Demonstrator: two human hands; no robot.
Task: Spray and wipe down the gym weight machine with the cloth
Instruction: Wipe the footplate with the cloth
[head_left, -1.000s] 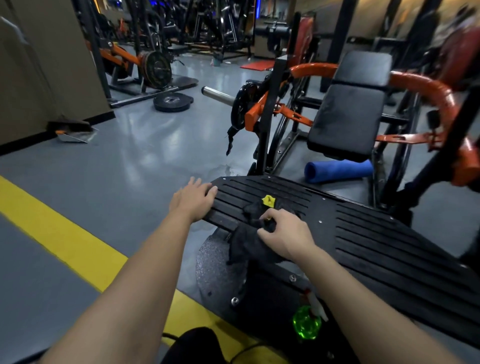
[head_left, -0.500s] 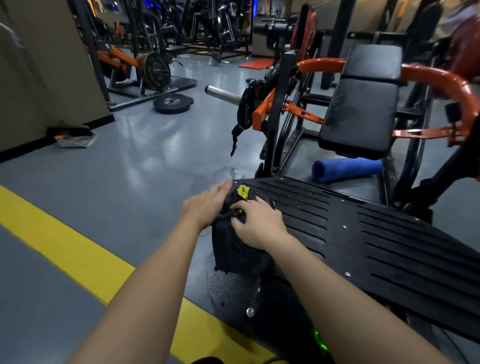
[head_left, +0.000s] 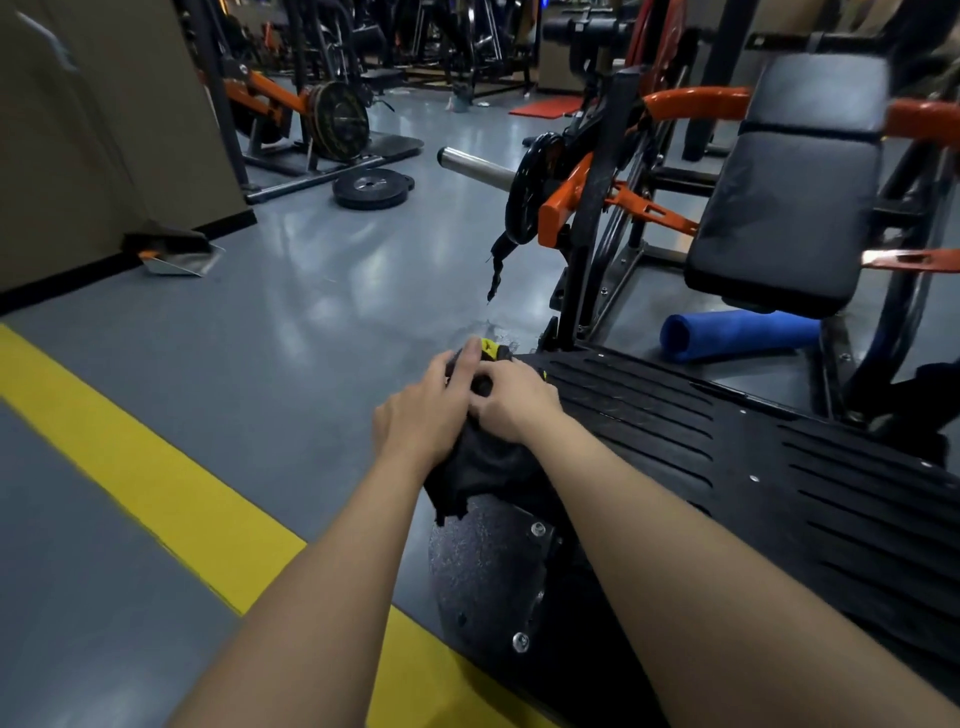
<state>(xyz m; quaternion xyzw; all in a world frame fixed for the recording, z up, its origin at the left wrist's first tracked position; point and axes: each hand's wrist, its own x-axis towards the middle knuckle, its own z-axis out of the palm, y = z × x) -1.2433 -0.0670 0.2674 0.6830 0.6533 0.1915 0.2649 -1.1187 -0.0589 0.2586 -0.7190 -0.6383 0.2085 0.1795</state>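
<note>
Head view: left hand (head_left: 426, 410) and right hand (head_left: 514, 405), fingers curled, grip the black cloth (head_left: 483, 467) at the corner of the footplate (head_left: 727, 457); I'd fold it flat, then press along the grooves.

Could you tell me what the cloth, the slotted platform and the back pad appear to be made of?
The cloth looks like soft black fabric: it drapes limply with a ragged edge. The slotted platform seems matte black coated metal, with cut slots and bolt heads. The back pad looks like vinyl or leather upholstery, faintly glossy.
</note>
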